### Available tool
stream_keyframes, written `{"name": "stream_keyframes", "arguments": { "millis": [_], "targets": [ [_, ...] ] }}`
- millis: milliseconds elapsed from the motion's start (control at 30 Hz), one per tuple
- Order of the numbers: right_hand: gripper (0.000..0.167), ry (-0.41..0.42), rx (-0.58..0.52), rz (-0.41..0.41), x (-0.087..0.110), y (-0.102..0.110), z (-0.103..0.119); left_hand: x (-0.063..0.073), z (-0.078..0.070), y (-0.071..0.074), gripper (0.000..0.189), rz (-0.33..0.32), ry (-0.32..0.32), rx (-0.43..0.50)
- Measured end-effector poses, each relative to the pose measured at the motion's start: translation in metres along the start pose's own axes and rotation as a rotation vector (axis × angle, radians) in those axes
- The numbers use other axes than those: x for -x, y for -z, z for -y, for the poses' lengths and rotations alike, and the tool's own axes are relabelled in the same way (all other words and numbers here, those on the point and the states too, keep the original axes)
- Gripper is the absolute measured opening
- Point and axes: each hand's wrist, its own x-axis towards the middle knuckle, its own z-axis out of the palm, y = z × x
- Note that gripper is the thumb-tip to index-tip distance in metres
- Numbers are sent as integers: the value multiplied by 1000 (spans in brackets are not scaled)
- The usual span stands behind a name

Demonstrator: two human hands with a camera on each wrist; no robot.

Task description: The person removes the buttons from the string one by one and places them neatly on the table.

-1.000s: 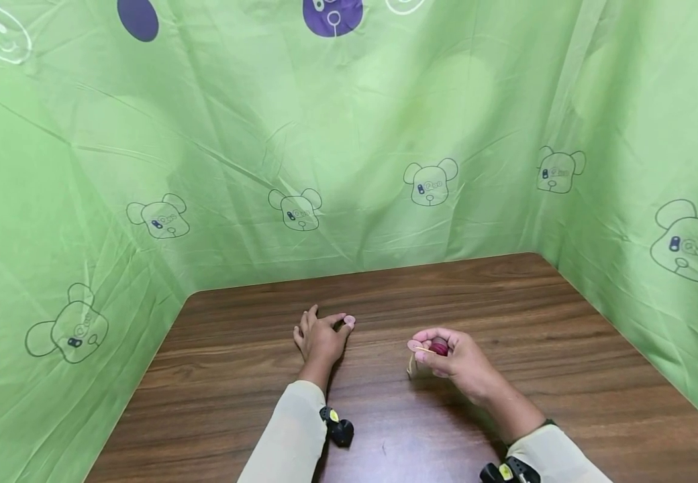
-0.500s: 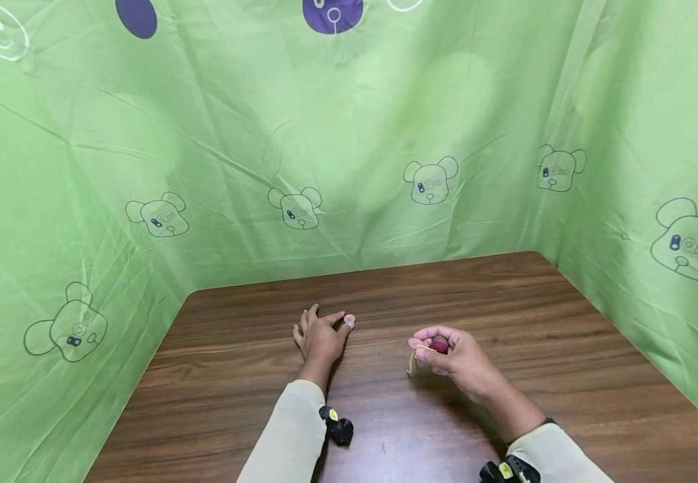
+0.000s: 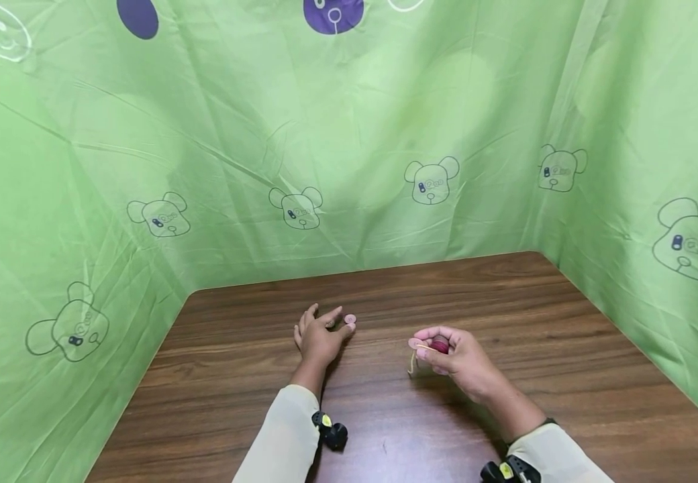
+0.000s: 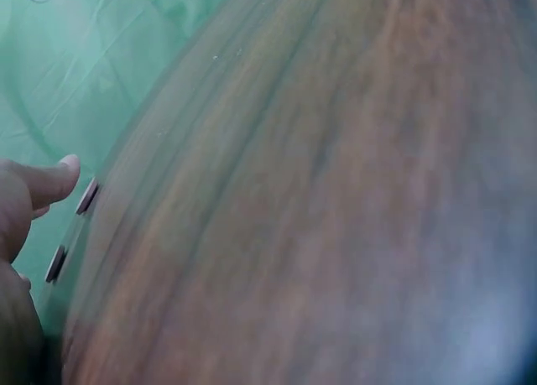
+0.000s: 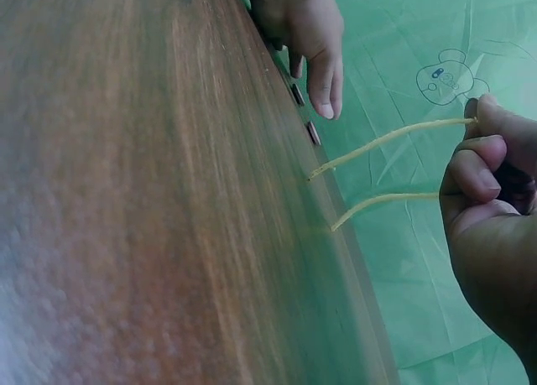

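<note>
My left hand [image 3: 320,339] hovers low at the table's far middle, fingers spread and thumb apart from the index finger. A small round pink disc [image 3: 350,318] lies at its thumb tip. Another small disc [image 3: 331,323], greenish in the head view, shows in the gap between thumb and index finger. In the left wrist view two thin discs [image 4: 86,196] stand out near that hand. My right hand [image 3: 454,359], raised over the table, pinches a pink disc [image 3: 415,343] and a yellow string [image 5: 394,136], whose ends hang down. Dark red round pieces [image 3: 439,345] sit within its curled fingers.
The brown wood-grain table [image 3: 252,416] fills the lower view. Green cloth [image 3: 349,134] printed with bear outlines hangs along the far edge and both sides. Black wrist cameras [image 3: 332,433] sit on both sleeves.
My left index finger and thumb have parted beside the pink disc, baring the second disc between them. The left wrist has shifted slightly left. My right hand holds nearly still.
</note>
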Motion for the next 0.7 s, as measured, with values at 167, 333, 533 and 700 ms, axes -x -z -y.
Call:
{"name": "stream_keyframes", "arguments": {
  "millis": [167, 333, 533, 700],
  "targets": [
    [36, -10, 12, -6, -1, 0, -1, 2, 0, 2, 49, -64, -15, 93],
    [37, -7, 13, 4, -2, 0, -2, 11, -9, 4, 47, -87, -27, 203],
    [37, 4, 8, 10, -1, 1, -1, 24, -27, 4, 48, -31, -94, 279],
    [35, 8, -4, 22, -1, 2, -1, 40, -47, 7, 51, 17, -161, 309]
  ]
}}
